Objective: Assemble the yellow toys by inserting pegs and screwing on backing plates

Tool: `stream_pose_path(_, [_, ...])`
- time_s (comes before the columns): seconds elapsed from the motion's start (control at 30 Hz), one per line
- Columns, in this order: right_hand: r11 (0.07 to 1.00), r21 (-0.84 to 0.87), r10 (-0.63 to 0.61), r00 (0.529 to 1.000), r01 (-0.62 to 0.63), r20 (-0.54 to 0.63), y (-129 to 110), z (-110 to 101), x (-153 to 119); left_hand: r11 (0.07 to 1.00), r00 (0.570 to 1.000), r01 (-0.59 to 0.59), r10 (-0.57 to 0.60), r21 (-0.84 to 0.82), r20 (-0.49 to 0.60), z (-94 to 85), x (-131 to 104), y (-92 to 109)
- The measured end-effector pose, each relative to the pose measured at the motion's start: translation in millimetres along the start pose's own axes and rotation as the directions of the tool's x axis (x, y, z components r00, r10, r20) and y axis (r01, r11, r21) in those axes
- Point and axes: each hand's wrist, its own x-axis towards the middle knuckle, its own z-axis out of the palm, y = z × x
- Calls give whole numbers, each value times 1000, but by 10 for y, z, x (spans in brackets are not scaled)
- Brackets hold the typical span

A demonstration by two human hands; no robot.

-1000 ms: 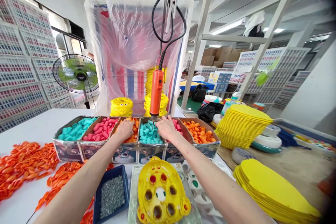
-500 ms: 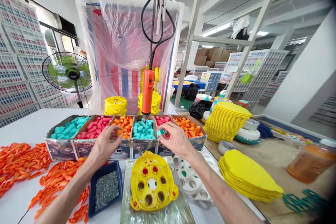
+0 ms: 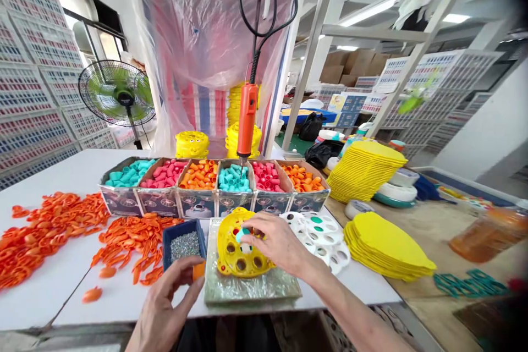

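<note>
Between the thumb and fingers of my left hand (image 3: 171, 291) is an orange plastic cap (image 3: 198, 271), just left of the wrapped block. My right hand (image 3: 274, 242) pinches a teal plastic cap (image 3: 242, 235) over the yellow plastic shell (image 3: 235, 264), partly covering it. Whether the teal cap touches the shell I cannot tell. The shell has several round holes and lies on the plastic-wrapped block (image 3: 256, 291). Behind it stands a row of cardboard bins (image 3: 200, 204) with teal, pink and orange caps. An orange electric screwdriver (image 3: 247, 121) hangs above the teal bin.
A blue tray of screws (image 3: 184, 246) sits left of the block, beside piles of orange parts (image 3: 127, 242). White perforated discs (image 3: 325, 236) lie to the right. Yellow sheets (image 3: 383, 247) are stacked on the right-hand table. A fan (image 3: 124, 96) stands at the back left.
Both hands have drawn back from the bins toward me. My right hand has brought the teal cap over the yellow shell; my left has carried the orange cap beside the block. The view has shifted.
</note>
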Motion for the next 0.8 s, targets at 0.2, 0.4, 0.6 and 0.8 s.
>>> stream_pose_path(0.2, [985, -171, 15, 997, -1, 82, -121, 295, 56, 997, 998, 56, -55, -46, 38, 33, -205, -62])
stream_pose_path(0.4, [981, -193, 30, 995, -11, 95, -144, 295, 89, 994, 998, 65, -63, -84, 19, 131, -240, -108])
stream_pose_path(0.6, [986, -169, 15, 999, -7, 45, -93, 287, 33, 993, 998, 64, -62, -102, 19, 204, -257, -190])
stream_pose_path(0.8, [999, 37, -12, 998, 10, 55, -333, 282, -77, 995, 998, 38, -42, -92, -43, 232, -234, -111])
